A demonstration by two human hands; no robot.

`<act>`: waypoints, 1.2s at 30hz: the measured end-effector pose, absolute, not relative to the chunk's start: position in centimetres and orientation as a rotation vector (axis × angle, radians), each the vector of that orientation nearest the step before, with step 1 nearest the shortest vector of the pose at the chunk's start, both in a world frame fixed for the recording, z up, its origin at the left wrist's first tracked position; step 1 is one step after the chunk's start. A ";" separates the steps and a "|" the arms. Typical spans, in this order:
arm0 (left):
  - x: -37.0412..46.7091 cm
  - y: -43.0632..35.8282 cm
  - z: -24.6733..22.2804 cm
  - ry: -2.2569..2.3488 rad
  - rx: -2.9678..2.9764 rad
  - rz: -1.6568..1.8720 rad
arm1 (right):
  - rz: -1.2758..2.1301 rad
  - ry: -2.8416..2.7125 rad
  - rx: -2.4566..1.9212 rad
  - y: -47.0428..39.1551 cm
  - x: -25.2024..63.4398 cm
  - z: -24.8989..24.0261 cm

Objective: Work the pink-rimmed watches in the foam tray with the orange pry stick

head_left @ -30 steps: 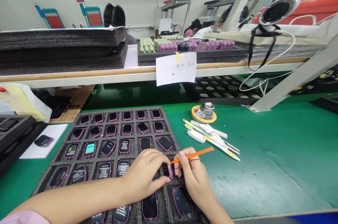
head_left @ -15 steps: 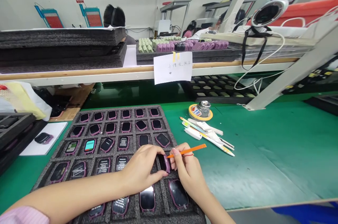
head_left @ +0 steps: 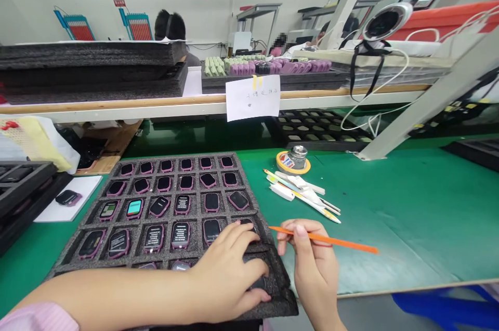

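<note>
My left hand (head_left: 234,268) lies over the near right corner of a black foam tray (head_left: 275,268), palm down with its fingers apart. Under and between those fingers, a dark watch (head_left: 257,281) is mostly covered, so I cannot tell whether they grip it. Another watch (head_left: 248,225) sits in the compartment just beyond, partly hidden by the fingertips. Right of the tray, my right hand (head_left: 314,263) pinches a thin orange stick (head_left: 343,243). Its pointed tip faces the tray's right edge, apart from any watch. Several purple-cased watches (head_left: 180,235) fill the other compartments, some with lit screens.
Behind the tray's right side lie a yellow tape roll with a metal-topped jar (head_left: 298,151) and several pens and tools (head_left: 307,193). A watch (head_left: 68,197) rests on a white pad at left. A shelf (head_left: 167,110) crosses behind, with a slanted white post (head_left: 421,87) at right.
My left hand has let go of the watch it held upright and moved down toward the tray's near corner. My right hand, with the orange stick, has drawn away to the right.
</note>
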State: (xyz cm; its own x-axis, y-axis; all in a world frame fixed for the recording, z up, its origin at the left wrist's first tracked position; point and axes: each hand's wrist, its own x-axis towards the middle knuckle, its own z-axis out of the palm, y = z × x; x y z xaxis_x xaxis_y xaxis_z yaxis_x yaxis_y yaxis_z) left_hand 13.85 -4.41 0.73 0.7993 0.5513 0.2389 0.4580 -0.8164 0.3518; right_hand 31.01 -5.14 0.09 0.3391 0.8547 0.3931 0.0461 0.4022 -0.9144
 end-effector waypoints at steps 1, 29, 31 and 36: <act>13.6 -4.5 0.9 0.817 2.680 0.467 | 0.670 -1.120 -1.029 -5.8 31.0 0.1; 12.5 -4.7 1.9 0.840 2.361 0.594 | 0.727 -1.296 -1.054 -9.2 30.0 -2.8; 12.5 -4.7 1.9 0.838 2.357 0.593 | 0.724 -1.313 -1.052 -9.2 30.0 -2.6; 12.5 -4.7 1.7 0.832 2.357 0.607 | 0.728 -1.365 -1.051 -9.1 30.1 -2.2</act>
State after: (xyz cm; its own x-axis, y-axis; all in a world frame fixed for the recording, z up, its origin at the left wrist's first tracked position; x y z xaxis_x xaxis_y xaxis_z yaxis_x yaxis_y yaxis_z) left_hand 12.45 -4.75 1.72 0.7045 0.6734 0.2241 0.4189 -0.6494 0.6347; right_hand 30.08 -9.07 -2.22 0.1143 0.9032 0.4138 0.1590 0.3946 -0.9050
